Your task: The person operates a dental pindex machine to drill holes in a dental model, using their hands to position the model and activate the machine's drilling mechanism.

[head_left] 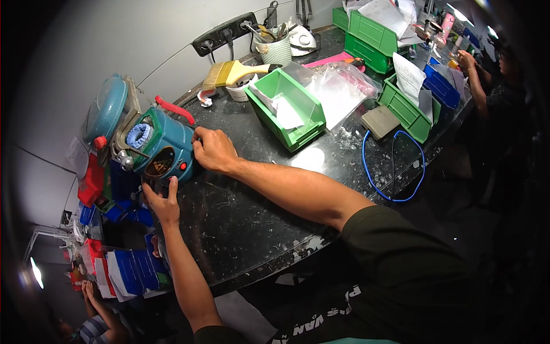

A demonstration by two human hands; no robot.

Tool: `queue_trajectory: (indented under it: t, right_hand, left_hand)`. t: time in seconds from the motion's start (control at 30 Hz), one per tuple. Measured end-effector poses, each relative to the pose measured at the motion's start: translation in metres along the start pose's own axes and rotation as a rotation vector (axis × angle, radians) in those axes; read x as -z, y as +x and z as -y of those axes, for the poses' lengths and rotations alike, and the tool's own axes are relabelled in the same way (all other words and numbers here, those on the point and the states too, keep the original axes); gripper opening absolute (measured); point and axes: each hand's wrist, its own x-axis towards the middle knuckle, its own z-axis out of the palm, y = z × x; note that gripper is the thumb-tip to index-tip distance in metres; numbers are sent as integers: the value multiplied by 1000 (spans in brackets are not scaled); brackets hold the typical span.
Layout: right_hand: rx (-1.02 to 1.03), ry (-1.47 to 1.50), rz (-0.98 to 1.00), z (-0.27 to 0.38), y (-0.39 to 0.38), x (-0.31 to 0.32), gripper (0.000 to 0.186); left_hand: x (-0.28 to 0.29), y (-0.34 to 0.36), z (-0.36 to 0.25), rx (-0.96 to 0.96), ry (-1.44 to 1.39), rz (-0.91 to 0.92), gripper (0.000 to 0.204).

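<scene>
A teal, rounded benchtop machine point(182, 141) with a red button on its front stands at the left of the bench. Its teal domed lid point(109, 109) is swung back, and a ring of blue cloth-like material point(139, 135) shows in the top opening. At the machine's lower front is my left hand point(165, 207), thumb and forefinger spread apart against it. My right hand point(215, 150) is closed against the machine's right side, fingers curled; whatever they hold there is hidden. A red lever handle point(175, 109) sticks out just above the right hand.
Right of the machine stand a green bin point(286, 109), a wide paintbrush point(235, 73) and a tool cup point(275, 51). A grey foot pedal point(380, 121) with a blue cable lies further right. Blue bins point(137, 269) line the left side. Other people work far right and lower left.
</scene>
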Motion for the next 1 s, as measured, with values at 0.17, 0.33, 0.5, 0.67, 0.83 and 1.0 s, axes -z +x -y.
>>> queue_trajectory:
  t: [0.17,0.33,0.5,0.67,0.83,1.0]
  right_hand:
    - [-8,-1,-7,4,-2,0,22]
    - [-4,3,2,4,0,-1,22]
    - [6,6,-4,3,0,0,22]
    - [7,-6,-5,3,-1,-1,22]
    - [-2,-16,8,5,-1,0,22]
    - [-21,-8,39,6,-1,4,23]
  left_hand:
    - [1,2,7,-15,-72,8,74]
    - [3,3,14,13,-96,9,74]
    - [4,4,17,-7,9,-6,78]
    - [5,4,20,10,16,-6,82]
    - [4,3,16,22,17,-5,82]
    - [1,2,12,28,8,-10,81]
